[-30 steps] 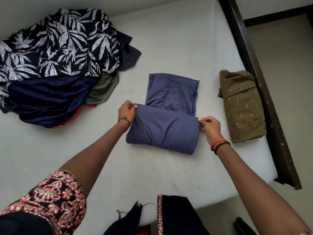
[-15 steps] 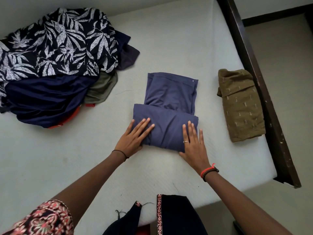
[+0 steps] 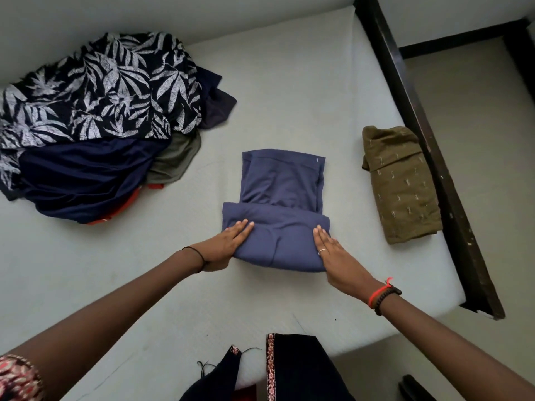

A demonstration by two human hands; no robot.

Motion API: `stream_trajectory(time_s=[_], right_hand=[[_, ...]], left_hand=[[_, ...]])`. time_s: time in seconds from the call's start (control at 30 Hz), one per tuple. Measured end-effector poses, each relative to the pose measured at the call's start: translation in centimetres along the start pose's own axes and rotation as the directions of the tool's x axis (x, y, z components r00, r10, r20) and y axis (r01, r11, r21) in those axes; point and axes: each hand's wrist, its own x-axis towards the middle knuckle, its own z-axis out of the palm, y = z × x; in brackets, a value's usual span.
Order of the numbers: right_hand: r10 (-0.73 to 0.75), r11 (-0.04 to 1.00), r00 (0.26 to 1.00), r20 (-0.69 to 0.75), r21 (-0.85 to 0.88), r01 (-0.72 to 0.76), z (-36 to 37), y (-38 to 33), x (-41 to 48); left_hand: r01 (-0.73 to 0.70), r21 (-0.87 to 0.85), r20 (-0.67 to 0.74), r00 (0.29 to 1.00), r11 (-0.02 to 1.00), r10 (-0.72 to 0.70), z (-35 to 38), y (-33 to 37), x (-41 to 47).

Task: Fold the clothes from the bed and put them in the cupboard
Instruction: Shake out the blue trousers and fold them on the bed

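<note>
A slate-blue garment [image 3: 282, 195] lies half folded in the middle of the bed, its near part doubled over into a thick band. My left hand [image 3: 228, 246] presses flat on the band's left end with fingers together. My right hand [image 3: 333, 251] lies flat on its right end. A folded olive-brown garment [image 3: 401, 183] rests at the bed's right edge. A heap of unfolded clothes [image 3: 95, 125], topped by a dark leaf-print cloth, sits at the far left. No cupboard is in view.
The pale mattress [image 3: 144, 285] spreads around the clothes. A dark wooden bed frame [image 3: 428, 134] runs along the right side, with floor beyond it. My own dark embroidered clothing [image 3: 289, 369] hangs at the near edge.
My hands let go of the band's top corners, moved toward me and went flat on the folded band, then slid apart to its two ends. The garment lies flatter.
</note>
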Motion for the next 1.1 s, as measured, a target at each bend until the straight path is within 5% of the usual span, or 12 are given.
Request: stream_trajectory(time_s=[0.1, 0.2, 0.33, 0.53, 0.63, 0.77, 1.0, 1.1], right_hand=[[-0.009, 0.963, 0.958, 0.287, 0.260, -0.069, -3.0, 0.6, -0.9], [-0.010, 0.886, 0.917, 0.399, 0.428, -0.177, -5.5, 1.4, 0.3], [0.053, 0.845, 0.890, 0.452, 0.456, -0.281, -9.3, 3.0, 4.0], [0.265, 0.565, 0.898, 0.351, 0.698, -0.440, -11.3, 6.1, 9.3], [0.374, 0.505, 0.872, 0.317, 0.718, -0.478, -10.8, 7.7, 10.7], [0.536, 0.278, 0.789, 0.301, 0.819, -0.501, -9.8, 7.4, 11.1], [0.577, 0.042, 0.770, 0.274, 0.931, -0.363, -6.9, 6.4, 11.2], [0.650, -0.020, 0.731, 0.205, 0.967, -0.253, -5.9, 5.8, 11.9]], left_hand=[[0.086, -0.150, 0.189, 0.980, 0.985, -0.057, -2.6, 1.1, -1.8], [0.178, -0.226, 0.289, 0.951, 0.958, -0.109, -6.0, 1.4, -2.1], [0.178, -0.369, 0.211, 0.972, 0.912, -0.104, -10.1, -0.3, -0.2], [0.194, -0.562, -0.052, 0.962, 0.804, -0.269, -13.4, -4.8, 4.4], [0.224, -0.581, -0.182, 0.901, 0.782, -0.394, -13.0, -6.9, 6.4], [0.263, -0.661, -0.306, 0.761, 0.703, -0.572, -10.3, -6.5, 6.7], [0.050, -0.950, -0.216, 0.607, 0.308, -0.765, -6.5, -6.1, 7.9], [0.033, -0.969, -0.180, 0.578, 0.244, -0.796, -7.4, -6.4, 9.5]])
